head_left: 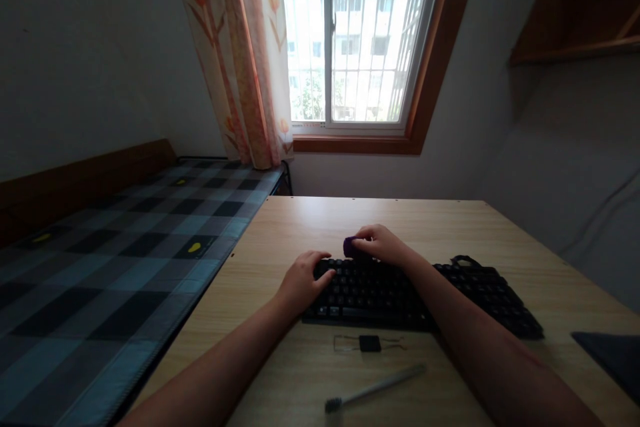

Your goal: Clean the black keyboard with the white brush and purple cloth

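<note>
A black keyboard [380, 297] lies on the light wooden table. My left hand [306, 278] rests at its upper left corner, thumb and fingers apart around the edge. Near the keyboard's top edge my right hand [379, 243] pinches a small dark purple cloth or sponge [349, 246]. In front of the keyboard lies a small black tool with wire loops [370, 343]. Nearer to me is a thin brush [383, 386] with dark bristles at its left end. My right forearm passes over part of the keyboard.
The wooden table [280, 213] stands against the wall below a window. A bed with a checked cover [150, 233] adjoins its left side. A dark flat object [607, 353] lies at the right edge. Behind the keyboard is its looped cable [466, 260].
</note>
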